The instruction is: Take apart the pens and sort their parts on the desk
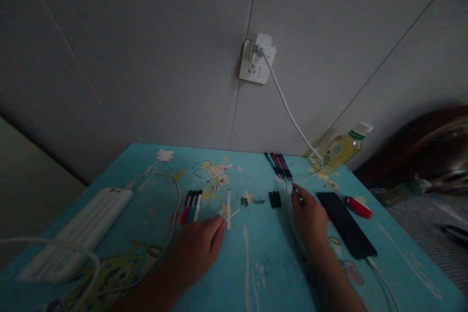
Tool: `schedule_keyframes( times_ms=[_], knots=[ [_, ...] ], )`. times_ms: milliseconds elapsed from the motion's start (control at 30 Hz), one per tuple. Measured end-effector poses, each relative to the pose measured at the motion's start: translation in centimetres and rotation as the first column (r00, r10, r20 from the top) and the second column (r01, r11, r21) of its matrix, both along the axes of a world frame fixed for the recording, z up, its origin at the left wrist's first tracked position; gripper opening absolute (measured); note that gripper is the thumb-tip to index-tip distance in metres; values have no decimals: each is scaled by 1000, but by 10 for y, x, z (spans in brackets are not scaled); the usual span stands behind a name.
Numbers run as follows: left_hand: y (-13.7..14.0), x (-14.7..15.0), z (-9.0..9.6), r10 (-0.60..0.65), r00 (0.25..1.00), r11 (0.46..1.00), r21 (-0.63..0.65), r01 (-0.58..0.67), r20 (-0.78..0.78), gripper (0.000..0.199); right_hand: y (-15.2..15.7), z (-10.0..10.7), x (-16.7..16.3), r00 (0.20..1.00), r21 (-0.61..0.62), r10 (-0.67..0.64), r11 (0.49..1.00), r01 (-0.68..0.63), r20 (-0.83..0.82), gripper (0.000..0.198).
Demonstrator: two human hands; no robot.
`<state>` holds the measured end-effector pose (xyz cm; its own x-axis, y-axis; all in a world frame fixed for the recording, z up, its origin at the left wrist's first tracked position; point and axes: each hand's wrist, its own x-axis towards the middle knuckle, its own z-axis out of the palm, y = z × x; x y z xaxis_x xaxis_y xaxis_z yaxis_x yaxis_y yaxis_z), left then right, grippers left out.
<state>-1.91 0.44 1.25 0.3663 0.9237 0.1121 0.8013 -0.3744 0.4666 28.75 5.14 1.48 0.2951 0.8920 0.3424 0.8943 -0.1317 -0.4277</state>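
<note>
My left hand [203, 239] is closed in a pinch on a thin white pen refill [236, 213], which slants up to the right. Beside its fingertips, more white refills [228, 197] lie upright in the view. Left of them rest several pen barrels [192, 207] in red, blue and white with black ends. Small dark parts [244, 202] and a cluster resembling springs [259, 201] lie mid-table, near short black pen pieces [275, 199]. My right hand [309, 214] is closed, fingertips pinched around something small and dark, just below a row of red and blue pens [280, 165].
A black phone [345, 224] on a cable and a red object [358, 207] lie at the right. A bottle of yellow liquid [340, 151] leans by the wall. A white power strip [78, 234] lies left. A charger cable [288, 109] hangs from the wall socket [252, 70].
</note>
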Motion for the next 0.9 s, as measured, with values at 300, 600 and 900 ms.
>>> schedule_keyframes(
  times_ms=[300,600,900],
  knots=[
    [-1,-1,-4,0,1000,1000,31,0,6,32,3,5,12,951,78,112,993,-93,-290,39],
    [0,-1,-5,-5,1000,1000,21,5,7,32,1,-4,11,980,-98,201,975,-200,-1,22],
    [1,-1,-5,10,1000,1000,-1,-10,-20,31,-6,-2,9,938,-88,269,963,-255,219,19]
  ],
)
